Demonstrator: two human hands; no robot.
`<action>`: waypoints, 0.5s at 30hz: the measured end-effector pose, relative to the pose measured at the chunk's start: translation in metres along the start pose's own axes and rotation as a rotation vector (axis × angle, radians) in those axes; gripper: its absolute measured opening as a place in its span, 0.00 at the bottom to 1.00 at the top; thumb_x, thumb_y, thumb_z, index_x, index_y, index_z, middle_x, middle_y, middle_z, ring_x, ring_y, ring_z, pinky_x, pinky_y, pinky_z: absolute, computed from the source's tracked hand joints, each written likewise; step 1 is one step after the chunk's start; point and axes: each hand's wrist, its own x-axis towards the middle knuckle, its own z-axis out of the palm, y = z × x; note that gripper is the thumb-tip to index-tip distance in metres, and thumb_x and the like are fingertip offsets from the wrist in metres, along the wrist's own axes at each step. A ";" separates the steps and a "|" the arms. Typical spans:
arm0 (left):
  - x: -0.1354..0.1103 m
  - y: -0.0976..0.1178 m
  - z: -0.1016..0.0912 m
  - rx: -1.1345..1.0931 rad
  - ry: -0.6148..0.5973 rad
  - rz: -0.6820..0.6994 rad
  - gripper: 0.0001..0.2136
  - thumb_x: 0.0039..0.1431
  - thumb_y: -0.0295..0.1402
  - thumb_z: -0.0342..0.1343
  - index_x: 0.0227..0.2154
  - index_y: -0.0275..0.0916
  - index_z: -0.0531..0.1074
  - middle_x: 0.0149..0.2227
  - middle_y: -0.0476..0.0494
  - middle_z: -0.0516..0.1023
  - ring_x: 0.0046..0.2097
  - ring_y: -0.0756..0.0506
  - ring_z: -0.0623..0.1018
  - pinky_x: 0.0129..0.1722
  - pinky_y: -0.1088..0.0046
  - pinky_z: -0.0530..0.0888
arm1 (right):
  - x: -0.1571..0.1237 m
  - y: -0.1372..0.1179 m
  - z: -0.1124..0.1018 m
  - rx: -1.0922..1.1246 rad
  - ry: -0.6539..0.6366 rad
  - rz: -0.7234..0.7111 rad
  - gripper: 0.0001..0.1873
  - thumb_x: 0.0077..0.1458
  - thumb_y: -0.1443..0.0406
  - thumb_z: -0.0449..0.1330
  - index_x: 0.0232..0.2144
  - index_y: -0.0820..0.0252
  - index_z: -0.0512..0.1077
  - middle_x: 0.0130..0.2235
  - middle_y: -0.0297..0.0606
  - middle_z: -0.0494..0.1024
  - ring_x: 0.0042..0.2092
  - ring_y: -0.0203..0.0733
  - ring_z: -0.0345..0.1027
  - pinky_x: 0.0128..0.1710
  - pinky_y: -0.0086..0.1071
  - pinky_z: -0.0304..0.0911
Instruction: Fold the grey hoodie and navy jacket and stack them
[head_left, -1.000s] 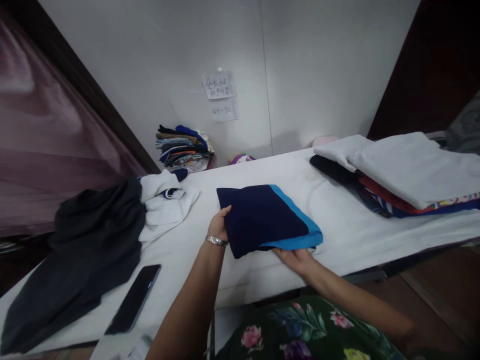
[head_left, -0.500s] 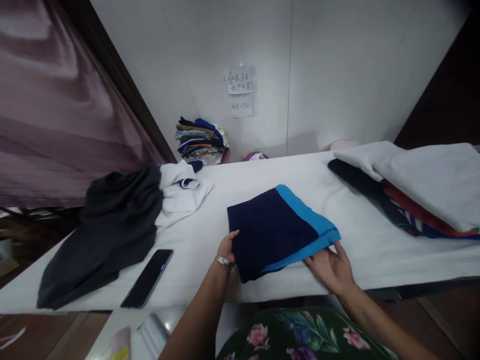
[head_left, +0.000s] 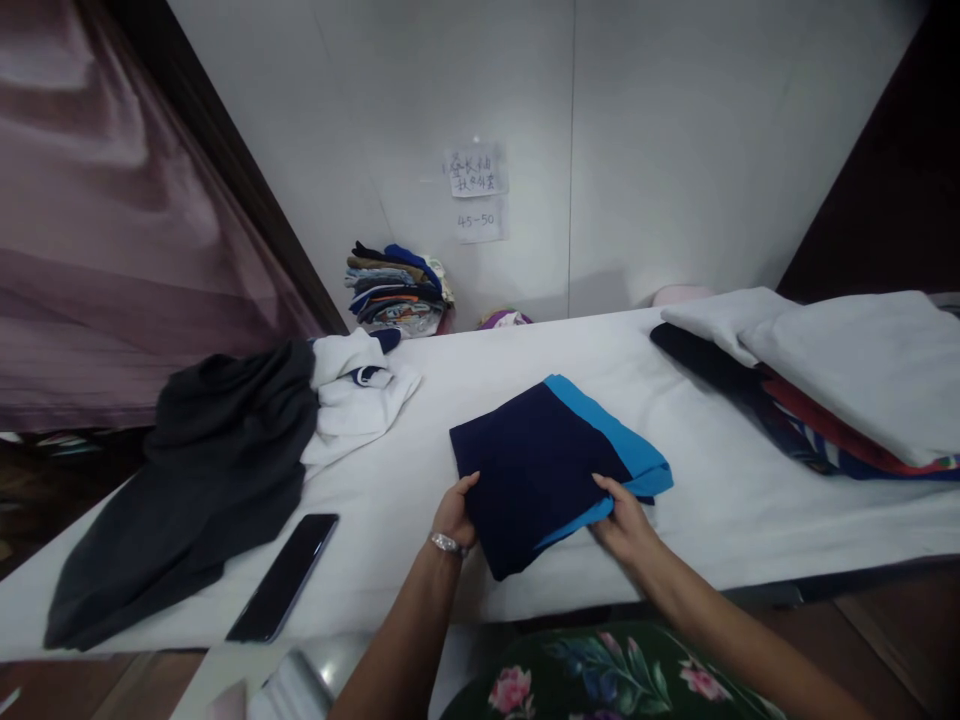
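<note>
In front of me is a folded navy garment (head_left: 536, 465) with a bright blue panel along its right side. My left hand (head_left: 456, 512), with a silver watch or bracelet at the wrist, grips its left edge, thumb on top and fingers hidden underneath. My right hand (head_left: 621, 520) pinches the lower right edge near the blue border, the thumb lying over the navy cloth. The garment's near corner hangs toward me over the white-covered table (head_left: 390, 560).
To the left lie a dark grey garment (head_left: 225, 470), a white garment (head_left: 360, 400) and a black phone (head_left: 283, 578). A pile of folded clothes (head_left: 832, 390) occupies the right. Another clothes stack (head_left: 397, 290) stands behind the table by the wall, below paper signs (head_left: 477, 170).
My right hand has moved left from the blue right corner and now pinches the lower edge, thumb on top. My left hand keeps its grip on the left edge.
</note>
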 end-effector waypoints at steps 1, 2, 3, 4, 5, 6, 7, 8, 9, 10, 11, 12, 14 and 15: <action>0.000 0.000 0.001 0.004 0.003 0.022 0.12 0.59 0.29 0.50 0.41 0.26 0.73 0.26 0.37 0.80 0.29 0.42 0.81 0.37 0.65 0.78 | 0.002 -0.001 0.001 0.002 0.007 0.004 0.16 0.47 0.76 0.60 0.41 0.64 0.74 0.36 0.38 0.82 0.36 0.43 0.78 0.42 0.35 0.75; 0.001 0.000 0.002 0.010 0.010 0.046 0.12 0.60 0.30 0.50 0.41 0.26 0.73 0.27 0.37 0.81 0.30 0.42 0.81 0.39 0.64 0.77 | 0.003 -0.002 0.002 0.003 0.013 0.010 0.14 0.48 0.76 0.59 0.39 0.65 0.74 0.34 0.39 0.82 0.35 0.43 0.78 0.41 0.34 0.75; 0.001 0.001 0.002 0.016 0.014 0.067 0.13 0.60 0.31 0.50 0.42 0.26 0.73 0.28 0.37 0.81 0.31 0.42 0.81 0.39 0.64 0.77 | 0.004 -0.003 0.004 0.003 0.020 0.018 0.13 0.48 0.76 0.59 0.38 0.65 0.74 0.33 0.39 0.82 0.33 0.42 0.78 0.40 0.34 0.75; 0.003 0.002 0.004 0.019 0.008 0.085 0.14 0.61 0.33 0.51 0.42 0.27 0.73 0.29 0.37 0.81 0.31 0.41 0.81 0.39 0.64 0.78 | 0.005 -0.004 0.005 0.003 0.026 0.023 0.12 0.48 0.76 0.59 0.37 0.66 0.74 0.32 0.39 0.82 0.32 0.42 0.77 0.39 0.33 0.75; 0.004 0.003 0.005 0.026 0.009 0.096 0.14 0.61 0.34 0.51 0.43 0.27 0.73 0.29 0.37 0.81 0.31 0.41 0.81 0.39 0.65 0.78 | 0.005 -0.005 0.007 0.003 0.028 0.025 0.11 0.48 0.75 0.59 0.37 0.65 0.75 0.31 0.39 0.82 0.32 0.42 0.77 0.39 0.33 0.75; 0.005 0.004 0.006 0.039 0.020 0.099 0.14 0.61 0.33 0.52 0.43 0.27 0.73 0.29 0.37 0.81 0.31 0.41 0.81 0.38 0.65 0.78 | 0.005 -0.006 0.008 0.004 0.024 0.023 0.12 0.48 0.75 0.60 0.37 0.65 0.75 0.31 0.38 0.82 0.32 0.42 0.77 0.40 0.34 0.75; 0.006 0.004 0.008 0.055 0.038 0.098 0.14 0.60 0.33 0.52 0.43 0.27 0.73 0.28 0.38 0.81 0.30 0.42 0.81 0.38 0.65 0.78 | 0.005 -0.007 0.009 0.009 0.015 0.019 0.12 0.48 0.73 0.61 0.38 0.64 0.75 0.32 0.38 0.82 0.33 0.42 0.78 0.41 0.34 0.74; 0.006 0.004 0.010 0.073 0.061 0.099 0.13 0.60 0.31 0.53 0.43 0.27 0.72 0.27 0.38 0.81 0.29 0.42 0.81 0.37 0.66 0.78 | 0.004 -0.008 0.010 0.018 0.002 0.014 0.13 0.49 0.71 0.62 0.40 0.63 0.75 0.33 0.38 0.82 0.35 0.43 0.78 0.42 0.36 0.74; 0.006 0.003 0.012 0.089 0.084 0.104 0.12 0.59 0.29 0.53 0.43 0.26 0.72 0.26 0.39 0.80 0.28 0.43 0.81 0.37 0.67 0.78 | 0.002 -0.009 0.011 0.029 -0.015 0.007 0.14 0.50 0.69 0.62 0.41 0.62 0.75 0.35 0.38 0.82 0.37 0.44 0.77 0.43 0.37 0.73; 0.005 0.002 0.014 0.101 0.099 0.109 0.11 0.59 0.28 0.53 0.42 0.26 0.73 0.26 0.39 0.80 0.28 0.43 0.81 0.36 0.68 0.78 | 0.001 -0.010 0.011 0.042 -0.034 0.002 0.16 0.50 0.66 0.63 0.43 0.61 0.74 0.37 0.38 0.82 0.39 0.45 0.77 0.45 0.38 0.73; 0.004 0.000 0.015 0.107 0.102 0.112 0.10 0.59 0.27 0.53 0.41 0.26 0.73 0.26 0.40 0.80 0.28 0.44 0.81 0.36 0.68 0.78 | -0.001 -0.010 0.010 0.053 -0.054 -0.001 0.17 0.51 0.64 0.64 0.45 0.61 0.74 0.38 0.39 0.82 0.41 0.46 0.77 0.46 0.39 0.72; 0.003 -0.001 0.016 0.110 0.099 0.110 0.10 0.59 0.27 0.53 0.40 0.27 0.73 0.26 0.39 0.80 0.28 0.43 0.81 0.36 0.68 0.78 | -0.002 -0.009 0.010 0.060 -0.077 0.003 0.19 0.51 0.62 0.64 0.46 0.62 0.73 0.40 0.39 0.82 0.43 0.46 0.76 0.47 0.40 0.71; 0.001 -0.005 0.016 0.116 0.086 0.100 0.08 0.59 0.26 0.52 0.38 0.27 0.74 0.27 0.39 0.80 0.30 0.43 0.81 0.36 0.69 0.79 | -0.003 -0.008 0.009 0.061 -0.113 0.018 0.20 0.51 0.61 0.64 0.47 0.63 0.73 0.41 0.41 0.81 0.43 0.46 0.76 0.48 0.40 0.70; 0.000 -0.006 0.016 0.121 0.082 0.096 0.08 0.59 0.26 0.52 0.37 0.27 0.74 0.27 0.38 0.80 0.31 0.42 0.81 0.36 0.69 0.79 | -0.002 -0.008 0.008 0.054 -0.120 0.025 0.20 0.51 0.62 0.64 0.46 0.64 0.73 0.40 0.41 0.81 0.43 0.46 0.76 0.48 0.39 0.70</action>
